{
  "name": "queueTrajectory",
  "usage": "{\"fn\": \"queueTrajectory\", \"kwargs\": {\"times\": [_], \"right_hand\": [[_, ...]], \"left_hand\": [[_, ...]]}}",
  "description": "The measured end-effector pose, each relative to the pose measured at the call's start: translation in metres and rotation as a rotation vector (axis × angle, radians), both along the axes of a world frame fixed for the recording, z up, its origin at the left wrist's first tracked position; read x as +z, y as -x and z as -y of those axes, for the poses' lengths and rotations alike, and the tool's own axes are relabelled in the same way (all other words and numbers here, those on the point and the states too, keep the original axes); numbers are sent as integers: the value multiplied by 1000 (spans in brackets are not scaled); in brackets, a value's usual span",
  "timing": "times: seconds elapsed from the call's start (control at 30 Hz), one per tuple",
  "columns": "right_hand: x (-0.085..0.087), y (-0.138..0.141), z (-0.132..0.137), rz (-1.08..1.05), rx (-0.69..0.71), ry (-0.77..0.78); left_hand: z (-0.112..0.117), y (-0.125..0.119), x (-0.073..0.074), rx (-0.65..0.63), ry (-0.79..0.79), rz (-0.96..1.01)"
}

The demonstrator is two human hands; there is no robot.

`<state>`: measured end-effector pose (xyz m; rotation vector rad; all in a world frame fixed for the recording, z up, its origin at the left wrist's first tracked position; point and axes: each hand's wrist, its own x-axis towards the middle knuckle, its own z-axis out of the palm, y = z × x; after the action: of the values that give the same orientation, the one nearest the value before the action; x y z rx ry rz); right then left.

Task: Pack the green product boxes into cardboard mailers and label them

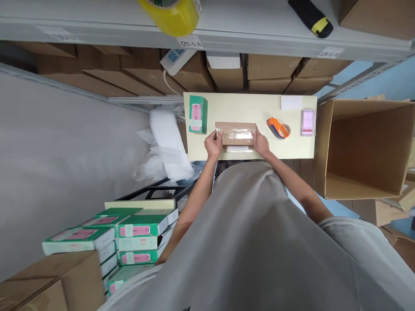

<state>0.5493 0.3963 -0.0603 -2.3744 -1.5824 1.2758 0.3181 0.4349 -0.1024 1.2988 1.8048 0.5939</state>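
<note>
I look down on a grey metal shelf (227, 30) that runs across the far side, with brown cartons stored under it. On the right an open cardboard box (363, 147) lies on its side, its mouth facing left, just beside the table. The pale yellow table (246, 103) sits in the middle of my view, close against the person's body. On the near left a stack of green and pink boxes (129, 233) stands on a low surface, and beyond it, left of the table, lies a heap of white wrapping (165, 147). The small brown carton (235, 134) rests flat at the near edge of the table, roughly at its centre, with shiny clear tape across its top and a white patch on its near side. My left hand (214, 144) is curled around the carton's left end, fingers on top, and my right hand (260, 142) clasps its right end, so both hands hold it between them. A single green box (197, 114) stands upright at the table's left edge, apart from the carton. An orange tape dispenser (278, 128) lies just right of my right hand, not touching it. Farther right a pink item (308, 122), too blurred to read, lies near the table's right edge, with a white slip (291, 103) at the far side beside it.
</note>
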Motion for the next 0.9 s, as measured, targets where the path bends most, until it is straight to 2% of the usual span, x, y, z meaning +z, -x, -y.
{"fn": "queueTrajectory", "kwargs": {"times": [0.1, 0.27, 0.4, 0.47, 0.53, 0.63, 0.73, 0.83, 0.9], "right_hand": [[0, -6, 5, 5, 37, -54], [14, -7, 11, -10, -45, -201], [27, -19, 18, -105, -63, -463], [25, -26, 22, -154, -72, -600], [16, -32, 25, -214, -68, -676], [-9, -37, 33, -280, -26, -625], [-33, -39, 43, -251, -6, -411], [-46, -44, 49, -206, 11, -202], [-50, -49, 46, -214, -5, -172]], "left_hand": [[-4, 8, 1, -7, 6, 130], [-11, 19, 15, -61, -28, 89], [-13, 41, 25, -127, -149, 98], [-10, 50, 22, -142, -185, 138], [-5, 52, 12, -132, -177, 169], [11, 46, -11, -84, -35, 167], [30, 37, -34, -37, 154, 157], [39, 36, -47, -24, 215, 181], [34, 37, -50, -4, 214, 194]]}}
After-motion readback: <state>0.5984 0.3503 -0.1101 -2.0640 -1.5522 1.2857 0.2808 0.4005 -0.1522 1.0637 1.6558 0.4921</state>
